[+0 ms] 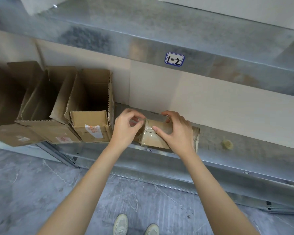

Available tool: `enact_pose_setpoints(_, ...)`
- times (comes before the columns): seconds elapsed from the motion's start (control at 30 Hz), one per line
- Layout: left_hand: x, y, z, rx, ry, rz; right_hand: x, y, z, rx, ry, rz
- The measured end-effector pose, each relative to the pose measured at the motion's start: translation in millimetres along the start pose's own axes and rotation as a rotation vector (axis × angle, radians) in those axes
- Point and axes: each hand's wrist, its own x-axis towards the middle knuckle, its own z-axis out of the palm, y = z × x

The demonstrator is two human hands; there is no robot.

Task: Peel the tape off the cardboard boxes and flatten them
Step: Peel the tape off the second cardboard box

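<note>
Work looks early: on the shelf (227, 150) the right hand (175, 133) grips the small box (153, 139), the left hand (126, 128) pinches clear tape (137, 120) at its end; open boxes (90, 106) beside it stand unflattened.

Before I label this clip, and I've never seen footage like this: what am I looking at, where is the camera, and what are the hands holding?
There is no machine here: a person works with two bare hands. The one picture comes from a camera worn on the head, looking down, so you see the person's own arms and shoes. On a metal shelf lies a small taped box. The right hand grips it, while the left hand pinches clear tape at its left end. Further left stand open boxes, and a crumpled wad lies to the right.
</note>
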Motion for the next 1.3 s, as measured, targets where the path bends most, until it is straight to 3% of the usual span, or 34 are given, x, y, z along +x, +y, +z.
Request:
enact_pose_setpoints(0.17, -4, 2, -3, 0.067, 0.061, 0.076, 2, 0, -2, 0.032, -0.001, 0.008)
enact_pose_setpoints(0.37, -14, -2, -19, 0.006, 0.067, 0.045, 7, 6, -1, 0.021, -0.023, 0.004)
enact_pose_setpoints(0.57, -19, -4, -32, -0.048, -0.131, 0.002, 18, 4, 1, -0.001, -0.065, 0.008)
enact_pose_setpoints(0.83, -16, 9, -7, -0.465, -0.007, -0.257, 16, 4, 1, -0.016, -0.059, 0.009)
enact_pose_setpoints(1.03, -14, 2, 3, -0.324, 0.004, -0.303, 16, 4, 1, -0.019, -0.067, 0.007)
enact_pose_setpoints(1.17, -20, 3, 3, -0.293, -0.023, -0.243, 20, 4, 0, -0.01, -0.074, 0.025)
enact_pose_setpoints(1.3, -20, 6, 6, -0.18, 0.07, -0.182, 22, 4, 0, 0.004, -0.084, 0.033)
